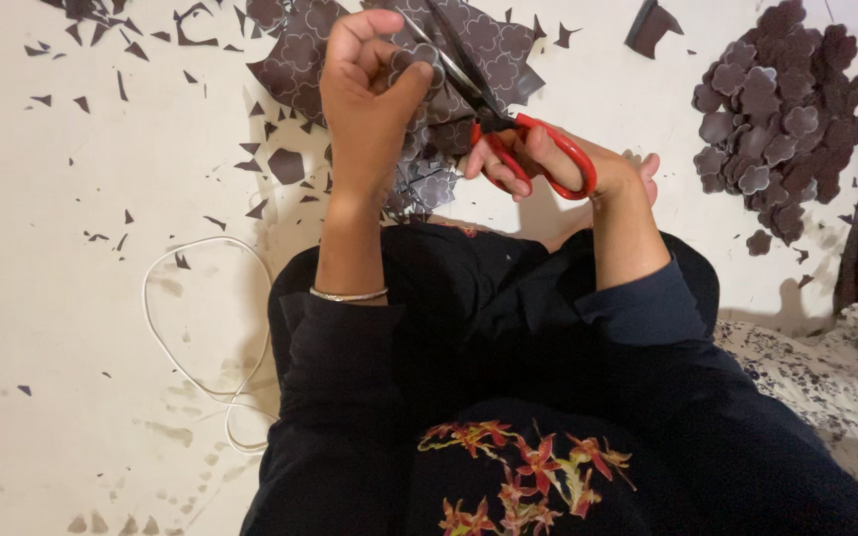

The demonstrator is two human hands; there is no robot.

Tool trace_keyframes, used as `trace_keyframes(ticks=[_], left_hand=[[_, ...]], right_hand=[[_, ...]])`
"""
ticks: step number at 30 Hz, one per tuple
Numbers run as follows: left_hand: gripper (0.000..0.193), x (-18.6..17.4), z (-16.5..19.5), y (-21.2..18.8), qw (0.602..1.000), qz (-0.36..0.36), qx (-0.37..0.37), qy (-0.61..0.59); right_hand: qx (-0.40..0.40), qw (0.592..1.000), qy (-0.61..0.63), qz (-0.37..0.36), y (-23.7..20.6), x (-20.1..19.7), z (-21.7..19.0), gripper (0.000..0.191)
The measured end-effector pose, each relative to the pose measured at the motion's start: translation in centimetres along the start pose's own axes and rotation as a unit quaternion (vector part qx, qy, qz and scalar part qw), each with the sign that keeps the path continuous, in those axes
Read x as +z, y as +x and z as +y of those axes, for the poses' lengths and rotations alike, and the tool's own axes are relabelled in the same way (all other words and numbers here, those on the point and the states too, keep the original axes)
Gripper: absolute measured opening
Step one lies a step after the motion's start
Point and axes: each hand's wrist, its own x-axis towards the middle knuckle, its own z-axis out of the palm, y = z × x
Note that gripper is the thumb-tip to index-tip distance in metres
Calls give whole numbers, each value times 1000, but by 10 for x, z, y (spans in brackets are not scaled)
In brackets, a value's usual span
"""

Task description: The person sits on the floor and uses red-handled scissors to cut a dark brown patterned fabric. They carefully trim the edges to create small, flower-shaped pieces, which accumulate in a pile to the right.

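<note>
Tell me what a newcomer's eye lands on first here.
Top centre, the red-handled scissors in the right hand stand out, blades up against a small dark piece pinched by the left hand. At upper right, a pile of dark flower-shaped cutouts lies on the pale floor, with dark scraps scattered upper left.

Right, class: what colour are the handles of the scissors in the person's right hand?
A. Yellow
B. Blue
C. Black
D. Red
D: the right hand grips scissors with red handles, while the left hand holds a dark cut-out shape at the blades.
</note>
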Motion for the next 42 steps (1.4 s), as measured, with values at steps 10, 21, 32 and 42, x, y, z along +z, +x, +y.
trace_keyframes(ticks=[10, 21, 32, 42], left_hand=[[39, 1, -1, -1, 1000, -3, 0, 13], [38, -2, -7, 2, 1000, -5, 13, 7], [27, -3, -11, 2, 1000, 21, -20, 1], [28, 7, -20, 0, 993, -25, -117, -26]], right_hand=[[40, 998, -39, 34, 5, -1, 6, 102], [93, 988, -35, 118, 6, -1, 21, 93], [60, 963, -67, 256, 9, 1, 26, 72], [10, 931, -28, 364, 19, 12, 28, 35]])
